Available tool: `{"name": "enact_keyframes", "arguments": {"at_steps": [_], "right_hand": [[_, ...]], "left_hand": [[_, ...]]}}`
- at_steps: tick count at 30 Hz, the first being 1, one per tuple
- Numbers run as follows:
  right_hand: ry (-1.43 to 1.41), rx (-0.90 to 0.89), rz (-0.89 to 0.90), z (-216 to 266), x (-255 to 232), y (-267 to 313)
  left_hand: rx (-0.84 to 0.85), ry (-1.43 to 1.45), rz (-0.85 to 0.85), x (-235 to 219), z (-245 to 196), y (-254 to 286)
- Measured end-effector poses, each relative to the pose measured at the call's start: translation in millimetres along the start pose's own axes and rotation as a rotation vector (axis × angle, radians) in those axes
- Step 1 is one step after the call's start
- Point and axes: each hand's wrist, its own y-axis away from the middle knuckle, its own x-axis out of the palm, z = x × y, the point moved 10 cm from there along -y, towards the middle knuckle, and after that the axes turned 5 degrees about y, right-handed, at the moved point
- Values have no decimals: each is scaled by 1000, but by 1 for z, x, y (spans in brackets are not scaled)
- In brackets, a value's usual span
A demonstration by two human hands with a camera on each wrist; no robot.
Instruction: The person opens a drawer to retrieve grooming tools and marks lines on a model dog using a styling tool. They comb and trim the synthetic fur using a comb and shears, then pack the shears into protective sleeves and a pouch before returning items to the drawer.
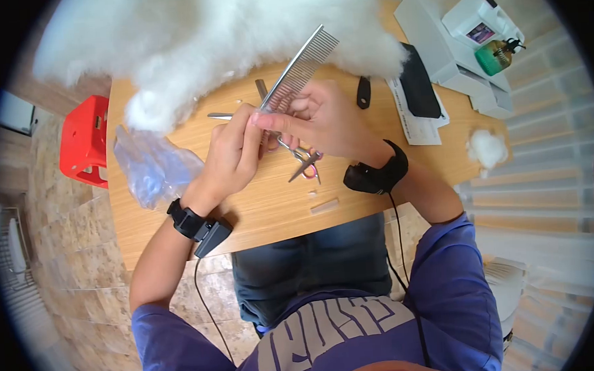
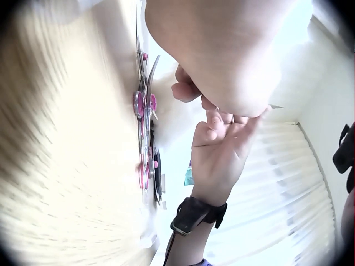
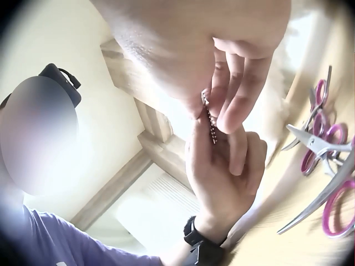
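A metal comb (image 1: pixel 305 59) is held up above the worktop (image 1: pixel 255 218), slanted, its free end pointing away from the person and to the right, its teeth along the right side. Both hands have hold of its near end: the left hand (image 1: pixel 231 148) has its fingers curled in around it, and the right hand (image 1: pixel 327 120) pinches it with the thumb laid on top and the fingers bent loosely behind the teeth. Below the hands, scissors (image 3: pixel 319 145) with pink finger rings lie on the worktop. A black-handled tool (image 1: pixel 363 93) lies to the right, and past it a black pouch (image 1: pixel 419 85) overlaps white paper (image 1: pixel 423 132). A clear plastic bag (image 1: pixel 155 169) sits crumpled near the left edge. A large white fluffy mass (image 1: pixel 222 35) spreads across the far side, and a smaller white tuft (image 1: pixel 488 148) rests near the right edge. Beyond the left edge stands a red stool (image 1: pixel 83 143)
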Motion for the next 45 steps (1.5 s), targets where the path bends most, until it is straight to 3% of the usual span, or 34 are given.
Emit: {"name": "enact_keyframes", "arguments": {"at_steps": [5,7,9,12,18,21,27,33,41,45], "right_hand": [[-76,76,127,-37,-5,-5],[-135,31,102,-41,-6,-1],[-210,-10,69,-42,-9,3],[-258,65,-5,-54,-22,5],[-355,-26,-21,-52,-28,1],[-326,-125,-49,-43,-31,3],[-357,-162,-66,-40,-32,7],[-274,-34,-98,-54,-37,4],[-292,88,-67,-56,-35,2],[-240,145,-16,-63,-33,2]], "left_hand": [[16,-82,41,2,5,-1],[11,-97,29,4,10,3],[-24,8,-147,-14,16,7],[-38,119,-195,-24,19,6],[-26,-29,-37,-5,12,5],[-53,-51,-6,-1,18,8],[-124,-46,-1,0,27,7],[-32,-233,129,13,15,2],[-176,-137,-8,4,27,5],[-113,-176,-60,-3,25,4]]}}
